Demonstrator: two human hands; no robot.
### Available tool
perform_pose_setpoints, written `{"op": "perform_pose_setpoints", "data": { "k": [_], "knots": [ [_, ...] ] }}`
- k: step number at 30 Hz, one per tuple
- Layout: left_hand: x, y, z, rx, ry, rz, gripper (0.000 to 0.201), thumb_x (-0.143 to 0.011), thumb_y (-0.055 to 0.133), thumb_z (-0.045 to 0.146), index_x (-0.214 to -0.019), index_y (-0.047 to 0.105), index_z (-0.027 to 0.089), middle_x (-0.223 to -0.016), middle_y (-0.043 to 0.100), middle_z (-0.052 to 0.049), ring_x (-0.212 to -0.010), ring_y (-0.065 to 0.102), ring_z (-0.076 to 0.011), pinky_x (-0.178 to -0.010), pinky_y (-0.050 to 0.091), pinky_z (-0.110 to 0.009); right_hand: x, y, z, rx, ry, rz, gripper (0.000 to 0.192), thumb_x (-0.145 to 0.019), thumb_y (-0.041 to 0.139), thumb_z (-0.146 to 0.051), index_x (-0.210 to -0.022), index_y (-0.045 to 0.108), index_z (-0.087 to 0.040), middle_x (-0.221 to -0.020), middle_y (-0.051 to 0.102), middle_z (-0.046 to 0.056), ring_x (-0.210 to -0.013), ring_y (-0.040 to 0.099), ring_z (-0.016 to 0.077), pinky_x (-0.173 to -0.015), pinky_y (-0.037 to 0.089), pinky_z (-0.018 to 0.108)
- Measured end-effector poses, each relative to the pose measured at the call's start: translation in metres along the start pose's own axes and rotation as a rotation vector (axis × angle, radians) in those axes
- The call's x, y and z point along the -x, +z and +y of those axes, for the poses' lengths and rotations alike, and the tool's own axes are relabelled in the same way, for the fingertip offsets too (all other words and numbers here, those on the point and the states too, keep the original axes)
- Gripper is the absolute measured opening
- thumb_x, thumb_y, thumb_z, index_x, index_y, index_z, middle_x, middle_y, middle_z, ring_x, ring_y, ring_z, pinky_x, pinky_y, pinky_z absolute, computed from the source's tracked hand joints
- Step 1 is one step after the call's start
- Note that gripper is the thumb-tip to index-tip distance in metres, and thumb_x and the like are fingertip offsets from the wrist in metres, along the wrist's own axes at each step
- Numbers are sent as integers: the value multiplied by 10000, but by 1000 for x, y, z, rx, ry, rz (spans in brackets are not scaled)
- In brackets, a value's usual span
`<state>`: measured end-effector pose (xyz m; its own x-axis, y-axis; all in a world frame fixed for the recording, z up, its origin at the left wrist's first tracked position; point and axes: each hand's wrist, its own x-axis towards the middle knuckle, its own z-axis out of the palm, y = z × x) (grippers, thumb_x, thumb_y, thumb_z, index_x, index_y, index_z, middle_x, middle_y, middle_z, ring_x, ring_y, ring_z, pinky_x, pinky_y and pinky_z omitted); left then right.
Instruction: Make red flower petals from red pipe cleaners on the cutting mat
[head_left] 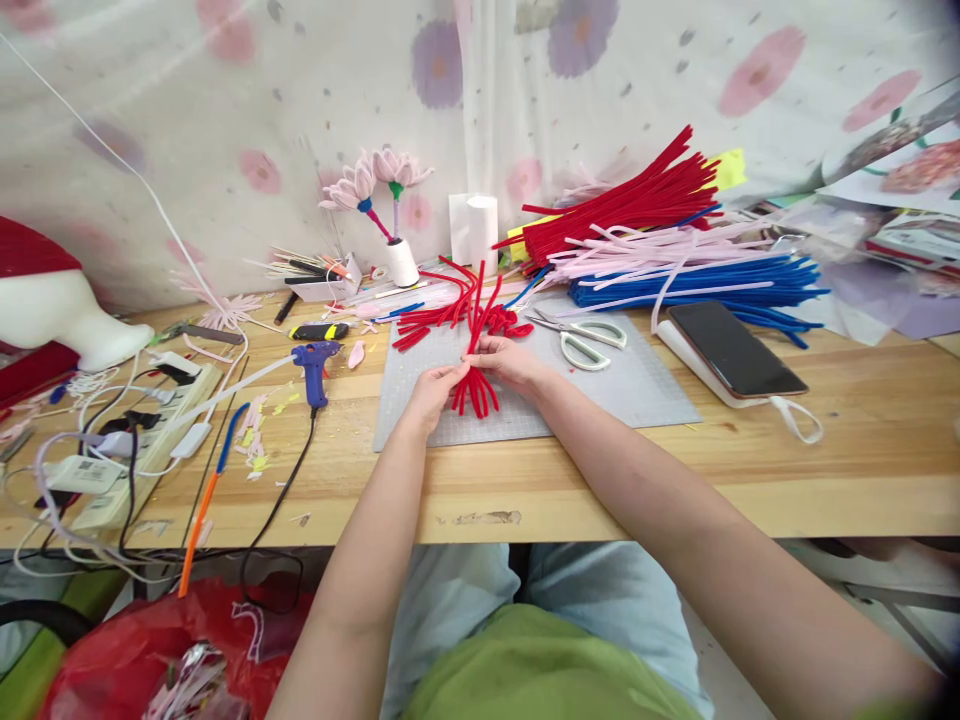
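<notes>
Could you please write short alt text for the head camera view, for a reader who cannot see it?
Two bare hands, the left hand and right hand, pinch a bundle of bent red pipe cleaners over a grey cutting mat on a wooden table. Scissors, a blue glue gun, a phone and stacks of red, pink and blue pipe cleaners lie around.

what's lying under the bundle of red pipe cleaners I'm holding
A grey cutting mat lies under the red pipe cleaner bundle, on the wooden table. Your left hand and right hand pinch the bundle's middle, hiding the mat beneath them.
</notes>
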<state>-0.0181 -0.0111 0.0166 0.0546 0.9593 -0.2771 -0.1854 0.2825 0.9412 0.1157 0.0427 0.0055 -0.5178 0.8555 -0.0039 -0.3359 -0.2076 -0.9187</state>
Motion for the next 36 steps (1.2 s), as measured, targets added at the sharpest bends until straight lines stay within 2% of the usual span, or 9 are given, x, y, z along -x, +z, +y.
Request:
{"op": "perform_pose_setpoints", "data": {
  "k": [3, 6, 11, 16, 19, 23, 30, 33, 36],
  "knots": [
    [-3, -2, 1, -13, 6, 37, 271, -546, 731, 329, -712, 647, 132, -625, 645, -16, -534, 564, -96, -533, 430, -211, 2, 2, -2, -18, 23, -25, 269, -544, 730, -294, -733, 608, -145, -671, 617, -2, -643, 556, 104, -651, 434, 245],
    [-6, 1, 0, 41, 108, 186, 244, -562, 713, 300, -726, 632, 138, -648, 641, -5, -559, 562, -88, -564, 428, -209, 1, 6, -2, 39, -34, 47, 293, -624, 658, -412, -763, 592, -163, -686, 599, -13, -617, 529, 87, -602, 417, 221],
    [-15, 1, -7, 49, 301, 384, 166, -623, 639, 245, -736, 577, 139, -691, 617, 7, -617, 552, -76, -626, 429, -200, -2, 6, 2, 503, -106, 120, 265, -621, 640, -398, -638, 552, -149, -537, 498, -38, -493, 405, 67, -481, 318, 202],
    [-19, 0, -13, -52, 412, 474, 92, -651, 592, 217, -666, 529, 152, -602, 552, 35, -558, 499, -63, -568, 390, -183, -2, 11, 5, 770, -281, 256, 191, -673, 577, -339, -614, 534, -162, -581, 524, -19, -544, 432, 91, -531, 325, 228],
    [-18, 1, -10, 12, 422, 485, 105, -639, 594, 215, -626, 512, 151, -579, 538, 42, -541, 487, -60, -553, 380, -183, 0, 14, 5, 807, -314, 215, 208, -703, 545, -358, -627, 527, -165, -598, 524, -14, -558, 440, 94, -548, 330, 233],
    [-16, 3, -6, 129, 413, 498, 139, -605, 622, 226, -607, 510, 143, -565, 538, 44, -531, 482, -59, -555, 378, -190, 0, 16, 8, 755, -279, 170, 196, -700, 544, -347, -638, 497, -167, -587, 500, -25, -553, 433, 91, -549, 338, 230],
    [-23, 0, -10, 231, 445, 507, 174, -597, 666, 231, -652, 533, 133, -617, 567, 30, -566, 511, -63, -597, 401, -197, -7, 25, 19, 425, -113, 147, 167, -673, 560, -289, -678, 432, -181, -516, 488, -61, -453, 434, 77, -466, 338, 211],
    [-22, 4, -10, 331, 363, 452, 138, -674, 617, 215, -721, 506, 148, -673, 609, 7, -608, 566, -84, -641, 436, -224, -7, 26, 23, 441, -123, 177, 158, -641, 597, -255, -653, 466, -166, -549, 524, -46, -489, 468, 76, -487, 359, 211],
    [-20, 9, -9, 380, 268, 398, 86, -760, 528, 186, -792, 450, 168, -717, 645, -22, -632, 609, -107, -670, 461, -260, -7, 23, 25, 582, -152, 205, 129, -633, 619, -241, -657, 527, -154, -589, 561, -26, -528, 491, 81, -509, 366, 213]
  ]
}}
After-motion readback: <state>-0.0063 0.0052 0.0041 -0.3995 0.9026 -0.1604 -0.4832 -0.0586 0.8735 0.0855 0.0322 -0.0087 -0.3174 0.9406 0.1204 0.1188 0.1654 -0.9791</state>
